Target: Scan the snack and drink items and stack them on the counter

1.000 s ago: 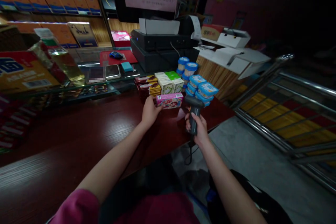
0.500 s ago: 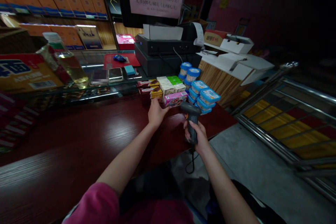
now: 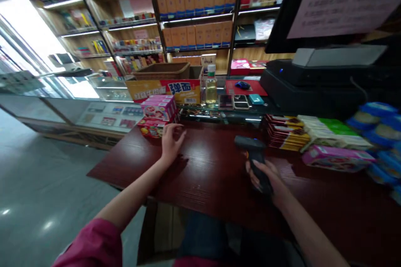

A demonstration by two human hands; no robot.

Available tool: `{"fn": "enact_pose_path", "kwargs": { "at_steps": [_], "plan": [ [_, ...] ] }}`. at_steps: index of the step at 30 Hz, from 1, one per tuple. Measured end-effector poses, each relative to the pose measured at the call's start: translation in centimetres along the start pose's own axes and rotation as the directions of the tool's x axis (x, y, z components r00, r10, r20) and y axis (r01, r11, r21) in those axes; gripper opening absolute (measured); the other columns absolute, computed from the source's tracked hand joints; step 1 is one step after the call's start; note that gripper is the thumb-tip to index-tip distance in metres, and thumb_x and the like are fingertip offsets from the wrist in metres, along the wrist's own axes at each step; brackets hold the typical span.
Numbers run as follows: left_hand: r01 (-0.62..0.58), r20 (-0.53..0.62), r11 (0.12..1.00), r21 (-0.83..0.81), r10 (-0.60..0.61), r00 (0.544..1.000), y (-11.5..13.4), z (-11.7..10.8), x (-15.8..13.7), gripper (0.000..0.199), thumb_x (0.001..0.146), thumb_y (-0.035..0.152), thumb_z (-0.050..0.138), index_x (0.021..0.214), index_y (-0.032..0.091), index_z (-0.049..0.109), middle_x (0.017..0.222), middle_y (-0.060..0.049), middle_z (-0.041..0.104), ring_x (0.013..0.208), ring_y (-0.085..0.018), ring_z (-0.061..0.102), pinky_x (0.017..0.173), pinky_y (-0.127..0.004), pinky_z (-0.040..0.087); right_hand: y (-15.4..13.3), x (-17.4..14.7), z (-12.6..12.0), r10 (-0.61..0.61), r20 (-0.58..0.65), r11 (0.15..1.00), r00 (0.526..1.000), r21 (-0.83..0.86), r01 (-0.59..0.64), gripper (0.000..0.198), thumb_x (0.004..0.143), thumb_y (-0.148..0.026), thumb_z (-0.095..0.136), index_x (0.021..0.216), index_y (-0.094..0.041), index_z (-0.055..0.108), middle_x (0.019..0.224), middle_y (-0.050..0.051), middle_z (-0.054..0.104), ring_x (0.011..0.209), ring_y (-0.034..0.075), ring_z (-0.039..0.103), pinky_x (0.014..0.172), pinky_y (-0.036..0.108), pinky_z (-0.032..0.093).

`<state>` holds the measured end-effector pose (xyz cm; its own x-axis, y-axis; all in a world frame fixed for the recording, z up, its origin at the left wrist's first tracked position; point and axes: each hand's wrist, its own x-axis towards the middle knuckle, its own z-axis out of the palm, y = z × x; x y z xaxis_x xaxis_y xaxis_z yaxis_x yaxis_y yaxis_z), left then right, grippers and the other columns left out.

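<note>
My right hand [image 3: 275, 177] was wrapped around the grip of a dark barcode scanner [image 3: 250, 144], fingers pressed in on it, the scanner's head pointing left above the reddish-brown surface [image 3: 200, 175]. My left hand [image 3: 171, 144] was loosely spread with the fingers curved, and nothing sat between thumb and fingertips. It was at the right side of a stack of pink boxes [image 3: 158, 108], which rested on red packages [image 3: 149, 128] at the left end of the surface (whether my fingers brushed the red ones, I couldn't tell).

Over on my right, a single pink carton [image 3: 338, 159] lay on its own in front of a row of white and green packs [image 3: 332, 129]. Brown and yellow packets [image 3: 286, 133] were piled just left of those packs, and blue-lidded tubs [image 3: 380, 133], rather blurred, were stacked at the far right.

Beyond the surface, on a glass-topped case [image 3: 222, 112], a bottle of yellowish liquid [image 3: 211, 89] stood upright beside a red and yellow cardboard box [image 3: 184, 91]. A phone [image 3: 241, 102] lay near a small teal box [image 3: 256, 99], and behind them a blue and black mouse [image 3: 242, 85] rested on a red mat [image 3: 230, 88].
</note>
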<state>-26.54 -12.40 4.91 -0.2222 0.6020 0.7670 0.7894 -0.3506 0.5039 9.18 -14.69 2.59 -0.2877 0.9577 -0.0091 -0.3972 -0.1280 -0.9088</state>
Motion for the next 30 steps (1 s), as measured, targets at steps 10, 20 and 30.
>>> {"fn": "enact_pose_path", "kwargs": {
  "at_steps": [10, 20, 30],
  "plan": [
    [0.337, -0.116, 0.924, 0.181, -0.32, 0.94, -13.3, -10.7, 8.7, 0.092, 0.064, 0.037, 0.093, 0.14, 0.019, 0.044, 0.138, -0.017, 0.052, 0.128, -0.032, 0.054, 0.112, -0.05, 0.041, 5.7, 7.1, 14.0, 0.046, 0.116, 0.991, 0.992, 0.118, -0.06, 0.035, 0.074, -0.045, 0.083, 0.084, -0.018, 0.064, 0.065, -0.001, 0.063, 0.038, 0.006, 0.043, 0.034, 0.018, 0.037],
    [0.44, -0.033, 0.897, -0.043, -0.441, 0.897, -15.7, -6.7, 9.7, 0.077, 0.068, 0.029, 0.089, 0.131, 0.022, 0.046, 0.121, -0.009, 0.06, 0.108, -0.023, 0.062, 0.1, -0.047, 0.052, 7.1, 7.3, 15.0, 0.096, 0.14, 0.991, 0.985, 0.075, -0.107, 0.04, 0.074, -0.043, 0.085, 0.097, -0.016, 0.066, 0.073, 0.0, 0.069, 0.039, 0.006, 0.048, 0.033, 0.018, 0.04],
    [0.242, -0.063, 0.967, 0.075, -0.237, 0.969, -12.3, -8.4, 9.3, 0.054, 0.07, 0.035, 0.087, 0.115, 0.021, 0.062, 0.109, -0.005, 0.066, 0.104, -0.025, 0.064, 0.098, -0.04, 0.051, 6.8, 7.2, 14.3, 0.058, 0.136, 0.992, 0.989, 0.1, -0.072, 0.037, 0.075, -0.042, 0.084, 0.094, -0.017, 0.065, 0.071, 0.0, 0.069, 0.038, 0.007, 0.048, 0.032, 0.018, 0.04]
  ]
}}
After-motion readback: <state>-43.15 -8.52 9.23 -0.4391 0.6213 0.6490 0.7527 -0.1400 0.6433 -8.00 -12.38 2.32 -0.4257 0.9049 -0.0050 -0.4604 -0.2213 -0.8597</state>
